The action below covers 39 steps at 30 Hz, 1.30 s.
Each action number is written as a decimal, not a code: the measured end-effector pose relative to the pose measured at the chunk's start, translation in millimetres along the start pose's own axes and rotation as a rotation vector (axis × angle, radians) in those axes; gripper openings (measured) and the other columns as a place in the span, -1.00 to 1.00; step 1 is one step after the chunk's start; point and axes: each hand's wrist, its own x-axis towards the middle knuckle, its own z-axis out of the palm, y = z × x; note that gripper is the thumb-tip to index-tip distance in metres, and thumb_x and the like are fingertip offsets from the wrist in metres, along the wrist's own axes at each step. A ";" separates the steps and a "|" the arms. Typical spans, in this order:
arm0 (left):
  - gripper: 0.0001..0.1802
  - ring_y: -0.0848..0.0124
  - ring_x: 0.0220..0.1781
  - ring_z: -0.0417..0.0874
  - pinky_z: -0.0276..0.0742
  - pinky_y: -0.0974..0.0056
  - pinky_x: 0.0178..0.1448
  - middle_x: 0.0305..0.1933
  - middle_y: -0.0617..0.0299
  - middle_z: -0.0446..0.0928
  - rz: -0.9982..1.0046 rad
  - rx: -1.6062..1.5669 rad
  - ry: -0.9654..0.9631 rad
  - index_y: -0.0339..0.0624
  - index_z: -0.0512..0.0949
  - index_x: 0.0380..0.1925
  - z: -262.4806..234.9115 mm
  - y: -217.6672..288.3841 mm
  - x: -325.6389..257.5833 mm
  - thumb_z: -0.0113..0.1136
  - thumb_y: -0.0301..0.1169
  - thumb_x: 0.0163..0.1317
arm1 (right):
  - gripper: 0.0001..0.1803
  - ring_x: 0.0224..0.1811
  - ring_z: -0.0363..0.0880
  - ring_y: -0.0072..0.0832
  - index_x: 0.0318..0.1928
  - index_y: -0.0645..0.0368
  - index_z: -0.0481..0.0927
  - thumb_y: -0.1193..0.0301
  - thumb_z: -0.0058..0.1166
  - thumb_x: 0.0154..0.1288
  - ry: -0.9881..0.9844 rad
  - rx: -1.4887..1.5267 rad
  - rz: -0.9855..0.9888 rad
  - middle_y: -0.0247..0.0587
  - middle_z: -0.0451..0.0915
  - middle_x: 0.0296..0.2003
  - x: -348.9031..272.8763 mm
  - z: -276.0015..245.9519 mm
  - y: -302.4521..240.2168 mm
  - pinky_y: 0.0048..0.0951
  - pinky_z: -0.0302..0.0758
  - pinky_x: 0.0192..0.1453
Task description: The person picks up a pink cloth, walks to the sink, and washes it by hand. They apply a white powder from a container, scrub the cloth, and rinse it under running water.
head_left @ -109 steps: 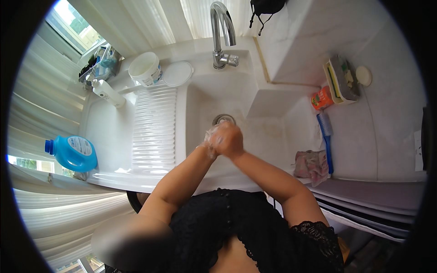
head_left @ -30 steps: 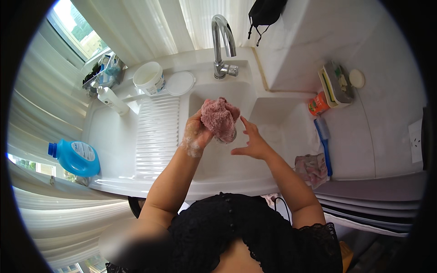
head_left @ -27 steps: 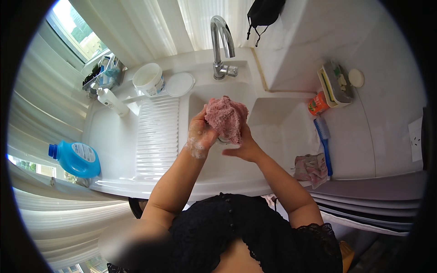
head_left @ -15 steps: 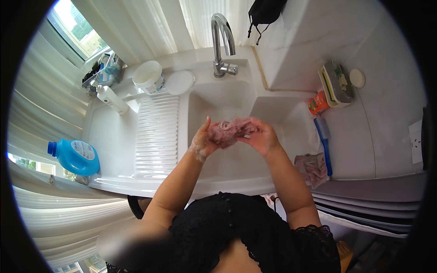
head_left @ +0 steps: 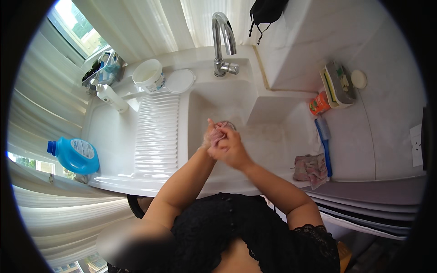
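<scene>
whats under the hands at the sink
Part of the drain shows past the pink cloth in the left hand and right hand; the basin directly below is covered.

Daylight from upper-left window [head_left: 78, 27]; glare on washboard [head_left: 157, 132]; edges bent, corners black.

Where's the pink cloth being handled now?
In the head view, the pink cloth is bunched between the left hand and right hand, over the sink basin, right of the ribbed board.
</scene>
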 end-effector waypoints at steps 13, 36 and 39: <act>-0.53 0.41 -0.40 0.51 0.48 0.24 -0.37 -0.44 0.28 0.48 -0.002 0.209 0.235 -0.03 0.42 -0.38 -13.6 -12.6 14.3 -0.23 0.09 0.43 | -0.70 -0.27 0.54 -0.03 -0.48 0.16 0.58 0.17 0.08 0.16 0.073 -0.588 -0.012 -0.01 0.57 -0.27 -2.8 32.1 -26.9 -0.09 0.49 -0.16; -0.57 0.32 -0.25 0.57 0.55 0.19 -0.15 -0.15 0.17 0.52 -0.210 0.324 0.053 -0.19 0.36 0.10 9.1 -3.8 21.3 -0.10 -0.11 0.43 | -0.72 -0.23 0.51 -0.09 -0.42 0.05 0.63 0.12 0.24 -0.02 0.130 -0.583 -0.709 -0.13 0.60 -0.28 24.7 5.0 63.9 -0.06 0.41 -0.04; -0.51 0.30 -0.20 0.56 0.55 0.24 -0.15 -0.09 0.08 0.52 -0.251 0.240 0.017 -0.24 0.36 0.12 7.3 2.8 6.3 0.02 -0.10 0.37 | -0.75 -0.29 0.50 -0.11 -0.51 0.15 0.54 0.24 0.15 0.09 0.143 -0.673 -0.637 -0.10 0.53 -0.41 -2.3 21.5 35.1 -0.11 0.41 -0.20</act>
